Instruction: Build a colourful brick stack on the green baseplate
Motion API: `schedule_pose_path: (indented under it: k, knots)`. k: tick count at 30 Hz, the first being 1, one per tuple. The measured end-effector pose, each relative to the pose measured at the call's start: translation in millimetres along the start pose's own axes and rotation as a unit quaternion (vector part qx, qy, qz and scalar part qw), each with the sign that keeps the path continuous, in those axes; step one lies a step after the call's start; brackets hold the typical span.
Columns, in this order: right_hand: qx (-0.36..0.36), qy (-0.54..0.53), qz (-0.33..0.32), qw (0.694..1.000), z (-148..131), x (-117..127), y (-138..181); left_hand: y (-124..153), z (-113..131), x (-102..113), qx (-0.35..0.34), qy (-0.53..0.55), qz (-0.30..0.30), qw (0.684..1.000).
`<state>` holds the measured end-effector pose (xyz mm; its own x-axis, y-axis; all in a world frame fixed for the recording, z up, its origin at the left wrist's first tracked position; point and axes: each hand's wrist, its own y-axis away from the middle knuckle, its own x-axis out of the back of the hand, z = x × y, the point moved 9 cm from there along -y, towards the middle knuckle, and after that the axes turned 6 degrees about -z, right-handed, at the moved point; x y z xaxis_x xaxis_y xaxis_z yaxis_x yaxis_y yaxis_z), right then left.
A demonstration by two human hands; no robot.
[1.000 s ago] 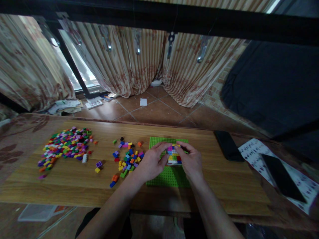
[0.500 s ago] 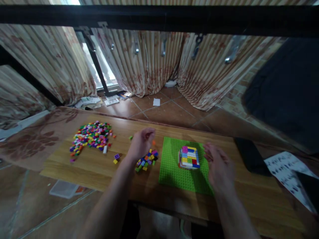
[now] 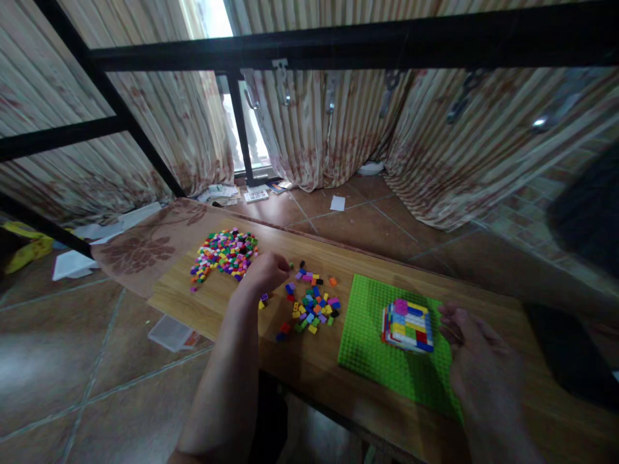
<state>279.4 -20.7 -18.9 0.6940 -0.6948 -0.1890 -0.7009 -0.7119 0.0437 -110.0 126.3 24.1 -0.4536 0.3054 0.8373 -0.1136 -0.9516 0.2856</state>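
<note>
My left hand [image 3: 265, 274] is over the table between two groups of toy bricks, its fingers curled closed; whatever they may hold is hidden. Just beyond its wrist lies the large pile of mixed bricks [image 3: 225, 251]. A smaller scatter of bricks [image 3: 314, 309] is to its right. On a green baseplate [image 3: 367, 367] stands a boxy brick structure [image 3: 407, 325] of many colours, with a magenta brick [image 3: 401, 306] raised at its back left corner. My right hand [image 3: 478, 351] hovers at the plate's right edge, fingers loosely bent and apart, not touching the structure.
A dark flat object [image 3: 565, 351] lies on the right of the wooden table [image 3: 309, 380]. Below its left front edge, a clear plastic container [image 3: 169, 332] is on the tiled floor. A black metal frame [image 3: 338, 51] crosses in front of striped curtains [image 3: 300, 129].
The view has swung left, so the table's things appear further right. My left hand has moved left, away from the small scatter toward the large pile. My right hand stays beside the structure.
</note>
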Motion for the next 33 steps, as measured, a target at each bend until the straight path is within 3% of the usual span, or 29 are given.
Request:
schedule_pose_path:
  k: [8, 18, 26, 33]
  knots:
    - [-0.008, -0.017, -0.011, 1.0, 1.4, -1.9, -2.0, 3.2, -4.3, -17.1, 0.05, -0.078, -0.071, 0.993]
    - [-0.01, -0.017, -0.01, 1.0, -1.4, -3.9, 2.1, 7.3, 18.2, -26.7, 0.046, -0.143, -0.068, 0.986]
    - [-0.009, -0.025, -0.008, 1.0, 0.4, -3.3, 0.8, 2.1, 18.9, -24.1, 0.025, -0.138, -0.02, 0.99]
    - [-0.007, -0.025, -0.012, 1.0, 3.2, -1.0, -0.7, -3.7, 16.9, -23.3, -0.005, -0.106, -0.02, 0.994]
